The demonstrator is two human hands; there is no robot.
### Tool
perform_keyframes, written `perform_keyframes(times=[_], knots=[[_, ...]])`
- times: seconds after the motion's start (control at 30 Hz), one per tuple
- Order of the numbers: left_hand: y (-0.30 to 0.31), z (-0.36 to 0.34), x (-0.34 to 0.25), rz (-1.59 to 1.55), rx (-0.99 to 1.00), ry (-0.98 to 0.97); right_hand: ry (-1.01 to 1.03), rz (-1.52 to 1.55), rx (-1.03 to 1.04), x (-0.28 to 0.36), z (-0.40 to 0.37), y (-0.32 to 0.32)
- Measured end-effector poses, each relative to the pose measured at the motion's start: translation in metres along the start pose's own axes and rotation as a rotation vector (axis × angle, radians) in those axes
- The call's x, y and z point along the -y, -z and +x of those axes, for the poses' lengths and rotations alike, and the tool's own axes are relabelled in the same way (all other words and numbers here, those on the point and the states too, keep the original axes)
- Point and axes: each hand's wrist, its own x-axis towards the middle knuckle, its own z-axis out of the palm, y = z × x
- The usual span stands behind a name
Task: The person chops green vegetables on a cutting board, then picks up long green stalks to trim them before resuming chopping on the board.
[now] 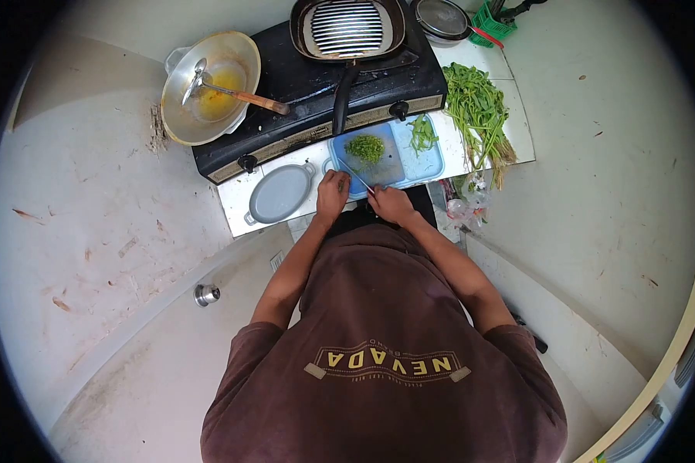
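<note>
On our bench [522, 116] stands the black stove [293, 73], bearing the wok [179, 104] at its left. In front lies the blue board [381, 174], between the leafy bunch [479, 104] and the gray dish [280, 194]. Our right hand [392, 204] has its fingers wrapped round the knife [357, 176], over the board near the chopped greens [364, 148]. Our left hand [333, 193] bends its fingers by the board's edge; we can't tell whether they pinch anything.
</note>
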Motion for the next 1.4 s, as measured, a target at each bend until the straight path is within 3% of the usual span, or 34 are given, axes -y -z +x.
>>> perform_keyframes(times=[0.37,0.57,0.7,1.4], knots=[[0.0,-0.004,0.005,0.034,-0.016,-0.083,0.053,0.017,0.012,0.002,0.0,-0.003],[0.0,-0.006,0.003,0.032,-0.027,-0.082,0.097,0.024,-0.088,0.0,0.005,-0.008],[0.0,-0.005,0.002,-0.027,-0.031,0.003,0.054,0.003,-0.056,-0.006,0.0,-0.011],[0.004,-0.01,0.002,0.032,-0.04,-0.089,0.074,0.012,-0.069,0.007,0.005,-0.005]])
